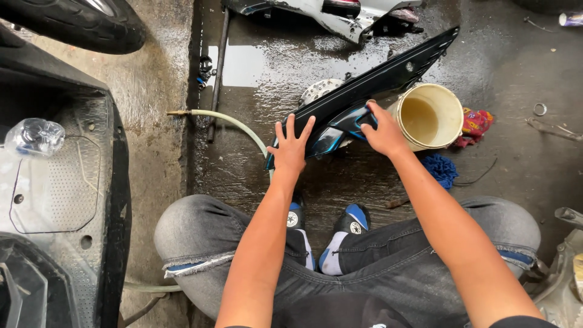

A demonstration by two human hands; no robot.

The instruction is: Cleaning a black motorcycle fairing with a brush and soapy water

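1. Head view, only view. Person squats on a wet concrete floor [340,182], knees wide, sneakers [340,228] below the work.
2. Landmark: long black panel [370,85], a scooter body cover with blue trim, lying slantwise on the floor in front of the sneakers, low end near the person, far end pointing up and right.
3. Left hand [290,149]: fingers spread flat, pressed on the low end of the panel. Not clamped, just palm down, steadying it.
4. Right hand [382,130]: on the panel's blue-trimmed middle, fingers curled onto the surface. Can't tell if it grips a rag or sponge; nothing clearly shows under it.
5. Hands are apart, both touching the panel.
6. Bucket [432,115]: cream plastic, murky water inside, just beside the panel on its right, touching or nearly so.
7. Blue rag [440,169] below the bucket, red cloth [475,124] right of it.
8. Hose [234,124] left of the panel, brass nozzle end pointing away left.
9. Round metal disc [316,91] partly hidden behind the panel.
10. Scooter footboard [57,182] well left of the panel, clear plastic bottle [34,136] lying on it.
11. Step, my read: hand-washing or rubbing the panel, mid-scrub on the trim section.
12. Next move likely needs the left hand to hold firm so the wet panel doesn't slide, right hand working along toward the far end.
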